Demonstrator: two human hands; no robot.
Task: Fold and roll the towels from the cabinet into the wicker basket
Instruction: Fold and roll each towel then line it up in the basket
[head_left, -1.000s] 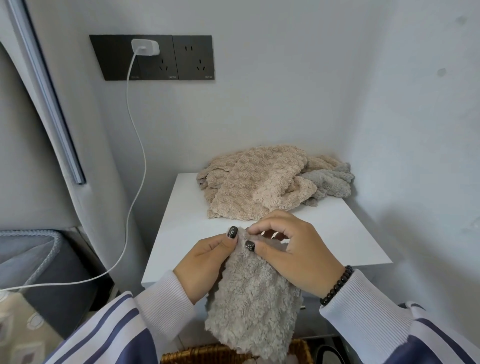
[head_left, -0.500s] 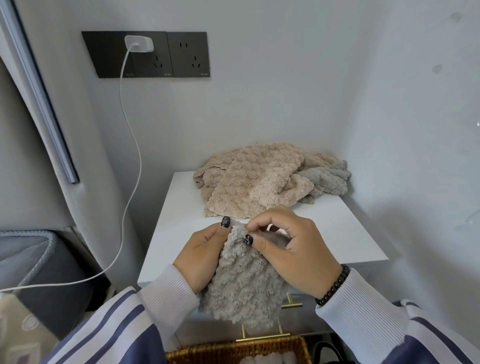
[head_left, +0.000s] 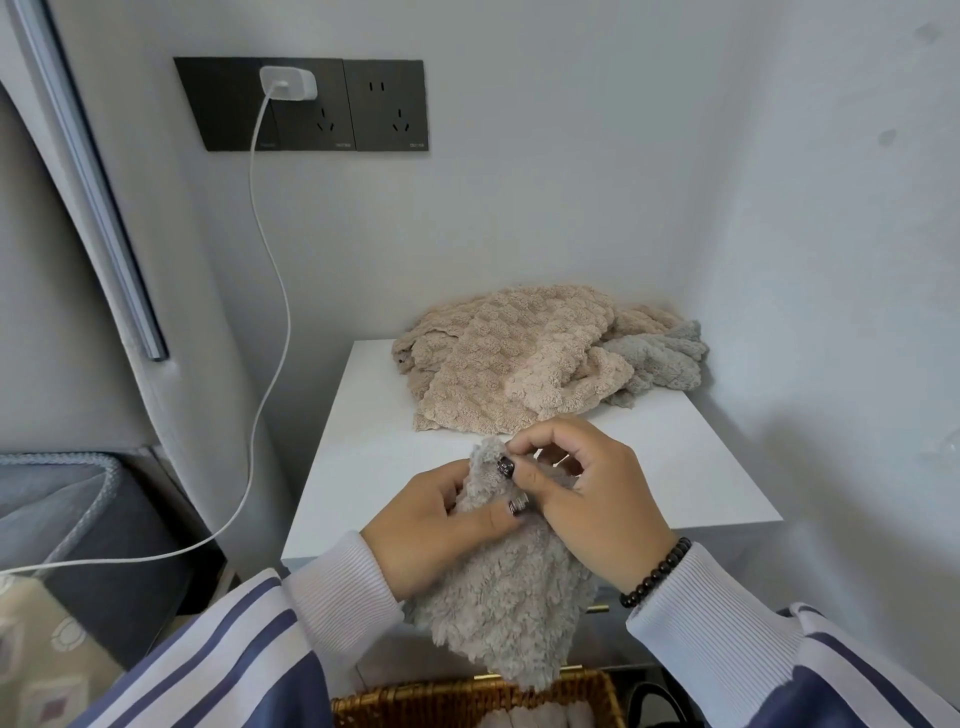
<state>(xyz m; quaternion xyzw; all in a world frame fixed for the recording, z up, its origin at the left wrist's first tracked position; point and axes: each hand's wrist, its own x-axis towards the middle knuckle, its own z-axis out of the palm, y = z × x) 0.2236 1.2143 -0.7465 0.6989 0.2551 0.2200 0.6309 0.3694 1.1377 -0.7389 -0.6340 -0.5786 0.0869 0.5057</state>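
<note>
While the grey towel (head_left: 511, 597) hangs in the air above the front edge of the white cabinet top (head_left: 363, 441), we hold it at its upper edge with both hands close together; our left hand (head_left: 436, 530) grips the left side of the bunched top, the thumb laid across the cloth, and our right hand (head_left: 597, 499) pinches the same edge between thumb and curled forefinger, so the two thumbs nearly touch; the rest of the towel droops below our wrists, its lower tip reaching down over the rim of the wicker basket (head_left: 415, 701), which sits below the cabinet's front; whether the tip touches the basket we cannot tell; pale cloth shows inside the basket; at the back right corner of the cabinet top lies a heap of beige towels (head_left: 509, 358), with another grey towel (head_left: 660, 358) tucked against its right side by the wall; a bead bracelet (head_left: 657, 571) circles our right wrist; on the wall behind, a white charger (head_left: 288, 83) sits in a dark socket panel (head_left: 384, 104), its cable (head_left: 270, 332) trailing down to the left.
</note>
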